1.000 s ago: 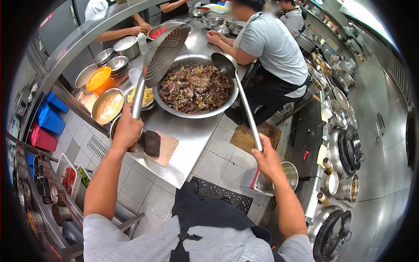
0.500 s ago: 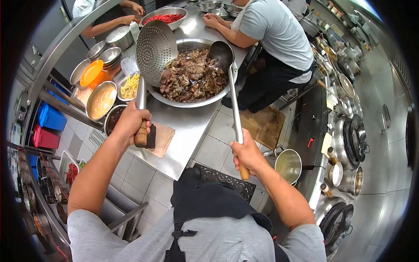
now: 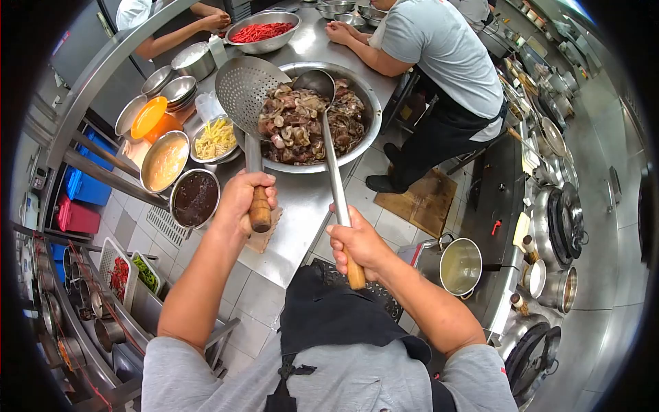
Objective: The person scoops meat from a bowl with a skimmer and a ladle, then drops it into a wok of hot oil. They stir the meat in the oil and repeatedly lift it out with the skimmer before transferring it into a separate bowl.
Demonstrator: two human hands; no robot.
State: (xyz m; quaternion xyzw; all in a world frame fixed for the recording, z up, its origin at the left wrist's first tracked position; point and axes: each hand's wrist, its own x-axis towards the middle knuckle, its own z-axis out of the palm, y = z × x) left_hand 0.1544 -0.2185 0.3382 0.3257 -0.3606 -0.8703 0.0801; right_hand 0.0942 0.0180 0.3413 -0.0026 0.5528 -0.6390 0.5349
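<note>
My left hand is closed round the wooden grip of a large perforated skimmer. Its round metal head is tilted over the left side of a wide steel basin. In the basin is a heap of dark, sliced meat, glossy and wet-looking. My right hand grips the wooden end of a long-handled ladle. The ladle's bowl rests against the top of the heap, close to the skimmer's right edge. Meat bulges up between the two tools; how much lies in the skimmer is partly hidden.
Left on the steel table stand a bowl of dark sauce, a bowl of orange liquid, yellow strips and an orange bowl. Red peppers fill a bowl behind. A co-worker leans at the right; another person's hands are back left.
The ladle has swung left across the basin towards the skimmer, and meat is gathered between them. My left hand has shifted right and my right hand left, closer together.
</note>
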